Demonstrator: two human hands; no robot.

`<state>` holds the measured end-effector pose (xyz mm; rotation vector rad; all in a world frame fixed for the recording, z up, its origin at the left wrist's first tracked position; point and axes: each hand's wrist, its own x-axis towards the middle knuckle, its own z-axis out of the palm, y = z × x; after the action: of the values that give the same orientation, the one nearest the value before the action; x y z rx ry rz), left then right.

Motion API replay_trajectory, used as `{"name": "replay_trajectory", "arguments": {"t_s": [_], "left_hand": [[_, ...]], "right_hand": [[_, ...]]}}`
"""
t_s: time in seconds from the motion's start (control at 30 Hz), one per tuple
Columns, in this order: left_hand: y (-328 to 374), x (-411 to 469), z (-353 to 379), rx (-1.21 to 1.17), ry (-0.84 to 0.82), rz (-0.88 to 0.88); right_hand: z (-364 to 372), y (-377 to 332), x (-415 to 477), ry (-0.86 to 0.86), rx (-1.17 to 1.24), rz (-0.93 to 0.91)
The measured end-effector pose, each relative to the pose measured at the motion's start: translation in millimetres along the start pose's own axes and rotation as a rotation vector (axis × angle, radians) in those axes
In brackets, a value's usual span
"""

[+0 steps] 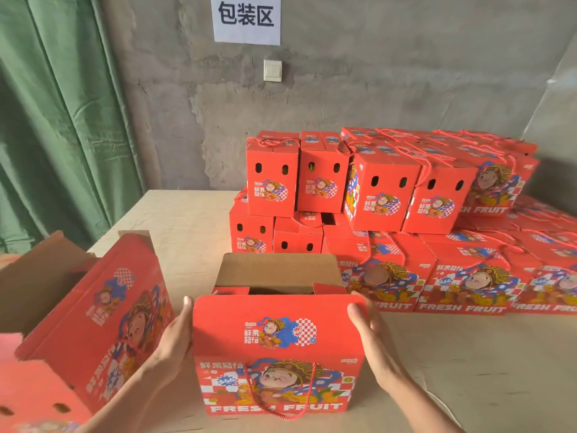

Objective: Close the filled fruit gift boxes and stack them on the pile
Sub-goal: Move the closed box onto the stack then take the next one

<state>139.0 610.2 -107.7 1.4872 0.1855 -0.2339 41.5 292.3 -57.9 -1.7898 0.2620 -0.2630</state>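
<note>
“Standing near the front of the table, is the gift box seen closed?”
“It is not. Its front flap is held up between the two hands, and the rear flap is raised behind it, brown side showing.”
“How are the hands placed?”
“The left hand is laid flat against the flap's left edge, the right hand against its right edge. The fingers of both are kept straight and close together.”
“And the pile?”
“The pile of closed boxes is stacked behind and to the right, apart from the gift box. A second open box is tilted at the left. A rope handle is hung down the gift box's front face.”
</note>
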Motion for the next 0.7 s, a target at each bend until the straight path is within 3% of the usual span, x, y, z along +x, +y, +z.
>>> {"name": "replay_trajectory", "arguments": {"t_s": [0.1,0.23,0.4,0.7], "left_hand": [[10,-14,11,-0.025,-0.116,0.006],[16,-24,27,0.022,0.021,0.105],[10,-24,36,0.17,0.168,0.4],[7,-21,37,0.274,0.259,0.45]], "right_hand": [[8,0,6,0.074,0.006,-0.11],[18,5,10,0.133,-0.183,-0.184],[22,6,12,0.235,-0.212,-0.266],[19,13,14,0.252,-0.275,-0.338]]}}
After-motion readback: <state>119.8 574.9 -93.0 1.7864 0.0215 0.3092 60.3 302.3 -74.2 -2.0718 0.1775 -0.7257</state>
